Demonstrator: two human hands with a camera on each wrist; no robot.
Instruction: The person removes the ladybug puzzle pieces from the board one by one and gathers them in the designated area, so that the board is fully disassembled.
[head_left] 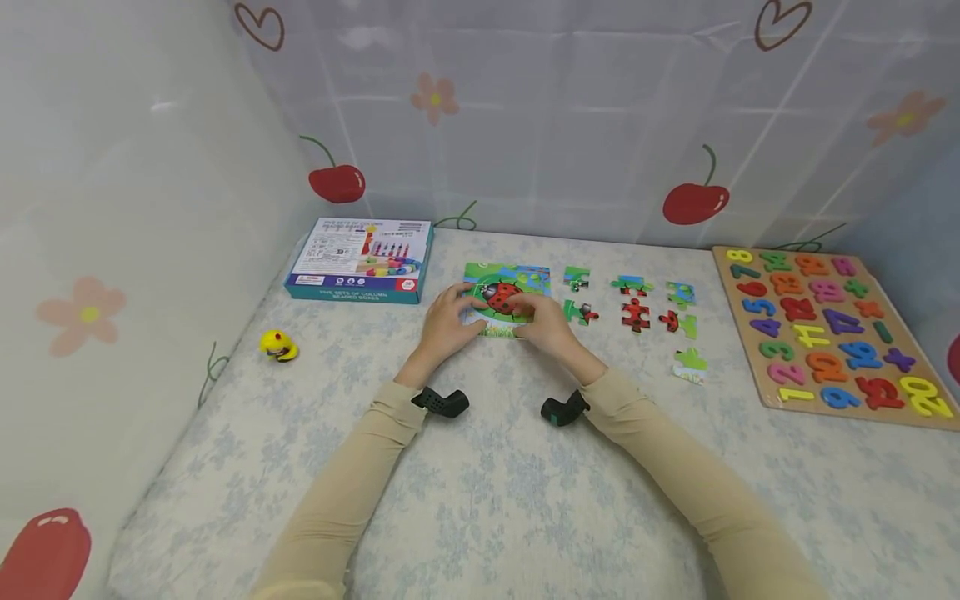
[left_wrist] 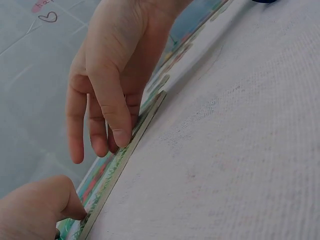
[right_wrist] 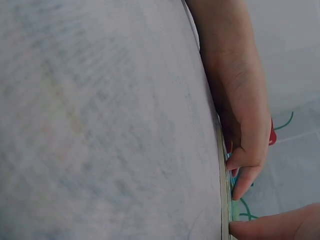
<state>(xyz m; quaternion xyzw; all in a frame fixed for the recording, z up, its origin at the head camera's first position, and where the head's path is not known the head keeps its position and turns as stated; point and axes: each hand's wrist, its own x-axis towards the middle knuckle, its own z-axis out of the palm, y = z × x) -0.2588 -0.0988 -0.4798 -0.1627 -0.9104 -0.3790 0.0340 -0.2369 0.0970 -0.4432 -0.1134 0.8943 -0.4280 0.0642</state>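
Note:
A square ladybug picture board [head_left: 498, 297] lies on the table between both hands, its lower edge facing me. My left hand [head_left: 448, 321] rests at its left side in the head view, fingertips and thumb touching the board. From the other side, my right hand [head_left: 546, 323] reaches over the right part, thumb at the lower edge and fingers loosely bent above the picture. The left wrist view shows the right thumb on the board's edge. Loose jigsaw pieces lie to the right, among them a red one [head_left: 636, 317] and a green one [head_left: 690, 365].
A boxed bead toy [head_left: 360, 260] stands back left, with a small yellow toy [head_left: 279, 345] in front of it. On the right lies a wooden number board [head_left: 832, 333] with coloured numerals. A printed curtain [head_left: 525, 125] hangs behind the table.

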